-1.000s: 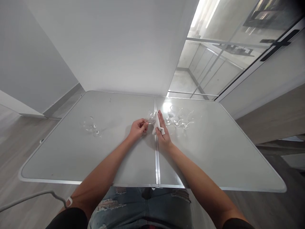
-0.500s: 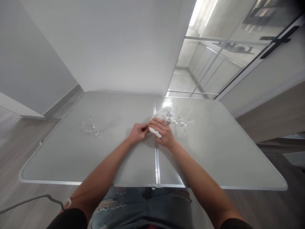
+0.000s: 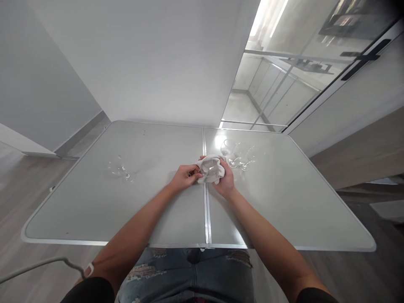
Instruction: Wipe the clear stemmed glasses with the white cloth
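Observation:
Over the table's middle seam I hold a clear stemmed glass (image 3: 212,169), its bowl cradled in a white cloth (image 3: 222,171). My right hand (image 3: 226,180) is closed round the cloth, which wraps the bowl's far and right sides. From the left, my left hand (image 3: 185,176) pinches the glass at its stem end; its fingertips partly cover that part. Just beyond my right hand are several clear stemmed glasses (image 3: 241,160). Another clear glass (image 3: 120,169) is on the table's left half, faint against the pale top.
The pale folding table (image 3: 164,210) has a metal rim and a central metal seam. A white wall (image 3: 158,63) stands behind it, with a glazed door (image 3: 271,84) at the back right. A grey cable (image 3: 38,264) hangs at lower left.
My right hand has turned and moved from on top of the cloth to its right side. The cloth is spread wider, and the glass bowl inside it now shows.

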Action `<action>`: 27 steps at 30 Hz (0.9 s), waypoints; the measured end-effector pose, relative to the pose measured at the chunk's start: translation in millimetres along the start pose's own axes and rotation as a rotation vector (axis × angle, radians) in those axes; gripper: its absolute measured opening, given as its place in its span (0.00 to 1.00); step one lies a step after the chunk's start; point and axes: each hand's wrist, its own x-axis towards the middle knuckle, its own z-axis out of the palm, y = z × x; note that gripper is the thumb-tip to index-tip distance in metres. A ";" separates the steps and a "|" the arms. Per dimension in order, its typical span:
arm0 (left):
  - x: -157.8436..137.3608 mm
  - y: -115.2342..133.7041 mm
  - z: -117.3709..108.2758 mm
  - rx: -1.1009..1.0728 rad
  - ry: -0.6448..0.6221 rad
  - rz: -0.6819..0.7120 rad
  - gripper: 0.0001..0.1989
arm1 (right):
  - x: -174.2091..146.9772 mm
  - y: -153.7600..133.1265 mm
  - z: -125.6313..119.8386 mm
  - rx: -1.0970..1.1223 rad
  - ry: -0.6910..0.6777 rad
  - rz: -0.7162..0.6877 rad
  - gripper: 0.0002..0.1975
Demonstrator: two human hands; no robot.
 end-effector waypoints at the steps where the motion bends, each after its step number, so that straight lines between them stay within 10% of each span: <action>1: 0.9 -0.4 1.0 -0.059 -0.022 -0.034 0.19 | -0.2 2.0 2.2 -0.003 0.025 -0.025 0.25; 8: 3.5 1.0 5.2 -0.387 -0.227 -0.159 0.21 | 0.1 8.3 4.7 -0.019 0.180 -0.244 0.22; 14: 7.6 1.7 3.8 -0.517 -0.040 -0.160 0.23 | 5.9 35.3 -9.1 0.011 0.277 -0.150 0.13; 27: 8.9 -10.3 6.5 -0.343 0.067 -0.238 0.12 | 1.9 16.3 -3.5 -1.108 -0.312 -0.551 0.27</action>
